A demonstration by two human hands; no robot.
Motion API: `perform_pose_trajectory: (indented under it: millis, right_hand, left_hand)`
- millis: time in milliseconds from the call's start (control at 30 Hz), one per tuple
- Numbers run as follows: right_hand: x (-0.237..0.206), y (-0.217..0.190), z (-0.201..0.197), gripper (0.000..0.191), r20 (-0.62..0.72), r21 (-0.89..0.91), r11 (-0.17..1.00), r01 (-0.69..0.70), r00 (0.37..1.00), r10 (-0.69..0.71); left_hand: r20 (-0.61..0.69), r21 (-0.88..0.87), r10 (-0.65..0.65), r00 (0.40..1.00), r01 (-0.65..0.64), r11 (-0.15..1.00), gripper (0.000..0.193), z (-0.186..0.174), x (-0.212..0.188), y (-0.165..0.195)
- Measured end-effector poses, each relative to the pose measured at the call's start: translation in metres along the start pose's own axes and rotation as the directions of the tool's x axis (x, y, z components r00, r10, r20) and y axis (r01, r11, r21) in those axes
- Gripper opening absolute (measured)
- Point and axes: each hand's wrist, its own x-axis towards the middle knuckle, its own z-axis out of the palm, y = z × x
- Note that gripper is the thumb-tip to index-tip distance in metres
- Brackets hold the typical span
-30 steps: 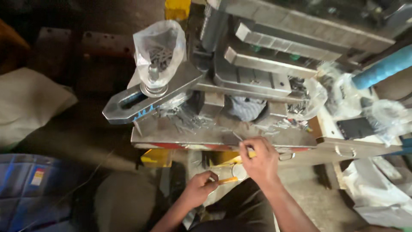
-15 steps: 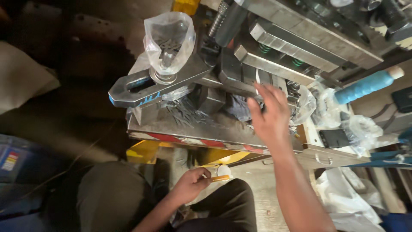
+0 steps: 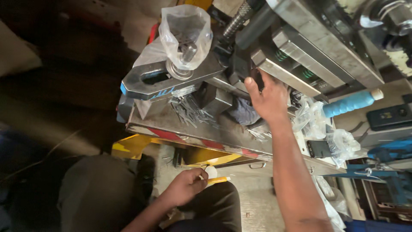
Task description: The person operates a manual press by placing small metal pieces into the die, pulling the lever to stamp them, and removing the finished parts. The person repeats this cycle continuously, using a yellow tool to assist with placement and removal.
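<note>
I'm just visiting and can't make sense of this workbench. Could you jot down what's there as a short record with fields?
Setting: cluttered grey metal press machine on a steel bench
Right hand: reaching up, fingers resting on the machine's dark metal block
Left hand: low by the lap, pinching a small white and yellow piece
On bench: pile of thin shiny metal pins
Above pins: clear plastic bag over a bolt
Right side: blue handle

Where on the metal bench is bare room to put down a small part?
A bare strip runs along the front edge of the metal bench, between the heap of thin metal pieces and the right hand. Farther back, the steel clamp arm and plastic bag crowd it.
</note>
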Motion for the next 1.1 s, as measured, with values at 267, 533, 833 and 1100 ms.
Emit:
perform_pose_trajectory:
  millis: [267, 533, 833, 1100]
  right_hand:
    - [-0.001, -0.002, 0.006, 0.061, -0.021, -0.062, 0.998, -0.03, 0.999, 0.028]
    - [0.001, 0.006, 0.01, 0.066, 0.003, -0.018, 1.0, -0.023, 1.0, 0.023]
    - [0.003, -0.007, 0.005, 0.071, 0.092, -0.085, 0.992, -0.098, 0.99, 0.106]
    - [0.004, -0.01, 0.007, 0.068, 0.115, -0.12, 0.988, -0.098, 0.987, 0.112]
  left_hand:
    - [0.012, -0.096, -0.033, 0.999, 0.034, 0.995, 0.006, 0.001, 0.001, -0.002]
    - [0.034, -0.097, -0.052, 0.998, 0.055, 0.994, 0.006, 0.001, 0.002, -0.003]
    - [-0.005, -0.059, 0.051, 0.999, -0.051, 0.997, 0.007, -0.002, 0.0, 0.0]
    - [-0.005, -0.053, -0.036, 0.999, 0.035, 0.998, 0.008, -0.006, -0.002, 0.012]
